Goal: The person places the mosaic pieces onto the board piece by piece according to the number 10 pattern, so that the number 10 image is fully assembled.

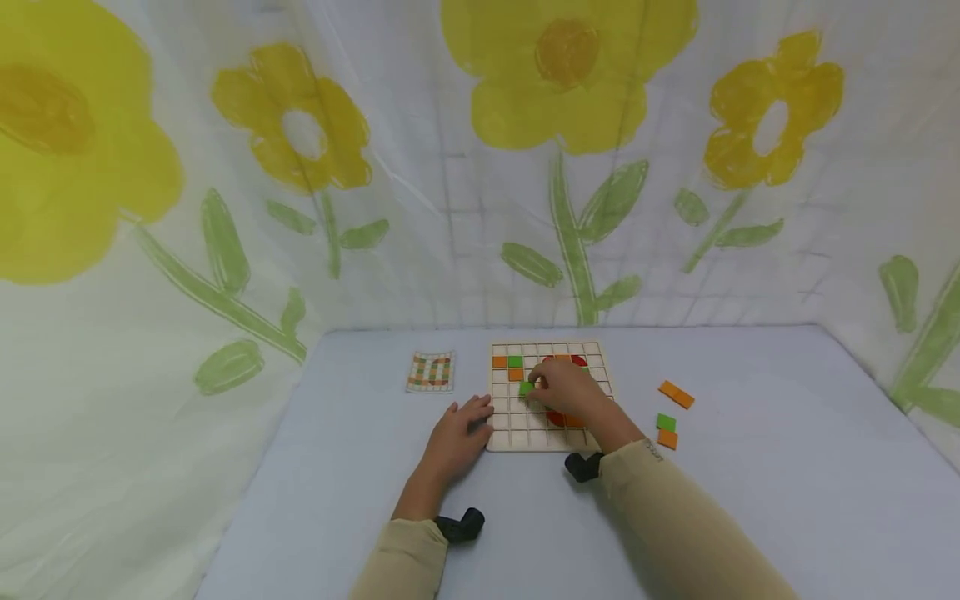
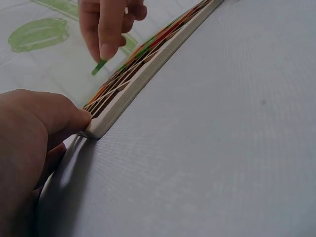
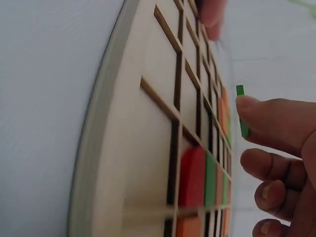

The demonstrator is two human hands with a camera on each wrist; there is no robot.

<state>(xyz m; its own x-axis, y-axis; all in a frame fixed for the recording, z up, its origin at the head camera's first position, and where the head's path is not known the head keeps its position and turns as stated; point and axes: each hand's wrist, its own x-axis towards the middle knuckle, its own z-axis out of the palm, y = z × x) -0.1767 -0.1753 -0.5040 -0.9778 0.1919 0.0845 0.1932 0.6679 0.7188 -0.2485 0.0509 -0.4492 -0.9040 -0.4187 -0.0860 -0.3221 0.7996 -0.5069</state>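
Observation:
A light wooden grid board (image 1: 517, 438) lies flat on the table. My right hand (image 1: 567, 388) is over its middle, pinching a small green square tile (image 3: 242, 118) between thumb and finger, held above the grid in the right wrist view. My left hand (image 1: 455, 440) rests at the board's near left edge, fingers loosely extended, thumb (image 2: 81, 120) touching the corner. Orange tiles (image 1: 499, 362) and a green tile (image 1: 515, 362) sit in cells at the upper left. Red rounded pieces (image 3: 192, 177) and other colored tiles fill cells partly hidden behind my right hand.
Left of the board lies a small patterned card (image 1: 431, 372) with a colored grid. On the right are two orange tiles (image 1: 677, 394) end to end, plus a loose green tile (image 1: 666, 422) touching an orange one (image 1: 667, 439). A flower-painted white curtain (image 1: 405, 250) hangs behind the table.

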